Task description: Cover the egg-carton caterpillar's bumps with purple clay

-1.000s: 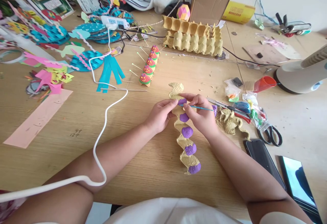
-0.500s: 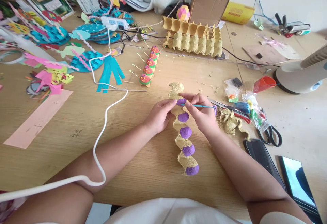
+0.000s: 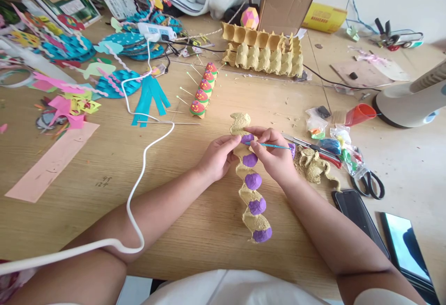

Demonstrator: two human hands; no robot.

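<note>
An egg carton strip point(image 3: 249, 193) runs from the middle of the table toward my body, with purple patches on several of its bumps and a bare bump at its far end. My left hand point(image 3: 219, 156) pinches the strip's left edge near the far end, fingertips partly hidden under it. A thin blue tool point(image 3: 275, 146) is held between the thumb and fingers of my right hand point(image 3: 275, 154), its tip at the farthest purple patch. Beside that hand lies a purple lump point(image 3: 291, 149), partly covered.
A painted caterpillar strip point(image 3: 203, 92) and uncut egg cartons point(image 3: 268, 59) stand farther back. A white cable point(image 3: 134, 193) crosses over my left forearm. Scissors point(image 3: 369, 185), a craft knife, carton scraps point(image 3: 313, 165) and phones point(image 3: 358, 217) lie at the right.
The near end of the strip has shifted slightly toward my body. The blue tool and the fingers of my right hand have moved a little to the left.
</note>
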